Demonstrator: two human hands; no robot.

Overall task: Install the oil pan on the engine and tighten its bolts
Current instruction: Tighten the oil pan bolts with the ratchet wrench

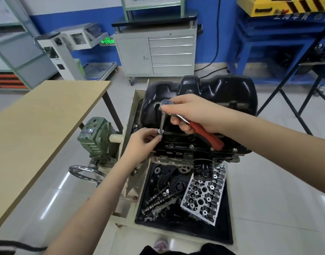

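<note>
Squarely in the middle of the scene, the black oil pan (200,100) sits on top of the engine (191,150), which is mounted on a beige stand (132,115). A ratchet wrench (187,122) with a red handle stands over the pan's near-left flange, its extension and socket (160,131) pointing down at the flange edge. The right hand (193,113) grasps the wrench, fingers curled round the shaft near the head with the thumb on the round head. The left hand (141,144) pinches the socket at its lower end with fingertips. Two bolts (235,149) show along the pan's near flange to the right. Below the engine hangs a black oil filter (204,170). Nearer still, a black tray (226,218) holds a silver cylinder head (204,197), camshafts (156,201) and small dark parts. Left of the stand are a green gearbox (95,135) and a metal handwheel (86,172), then a wooden table (38,129). Far behind stands a grey tool cabinet (154,52) against a blue wall.
</note>
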